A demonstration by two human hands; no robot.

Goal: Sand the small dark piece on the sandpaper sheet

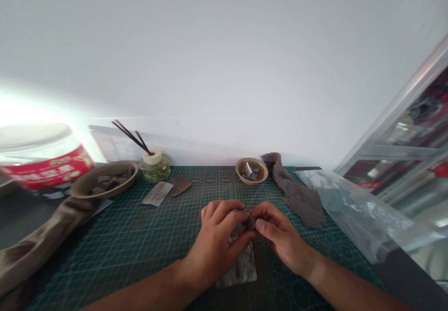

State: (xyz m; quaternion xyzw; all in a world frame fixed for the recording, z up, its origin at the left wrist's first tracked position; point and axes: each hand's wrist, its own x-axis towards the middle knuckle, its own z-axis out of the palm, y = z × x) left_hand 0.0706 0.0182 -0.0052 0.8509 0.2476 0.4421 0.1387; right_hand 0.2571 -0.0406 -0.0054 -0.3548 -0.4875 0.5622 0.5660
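My left hand and my right hand meet over the middle of a green cutting mat. Between their fingertips is a small dark, stone-like piece, mostly covered by the fingers. Thumb and fingers of each hand are pinched together on it. Below the hands lies a worn, whitish-grey sheet that looks like used sandpaper; my left hand hides part of it.
Two more sandpaper-like pieces, one pale and one brown, lie near a reed diffuser. Bowls with stone-like bits stand left and at the back. A grey cloth and clear plastic bag lie right.
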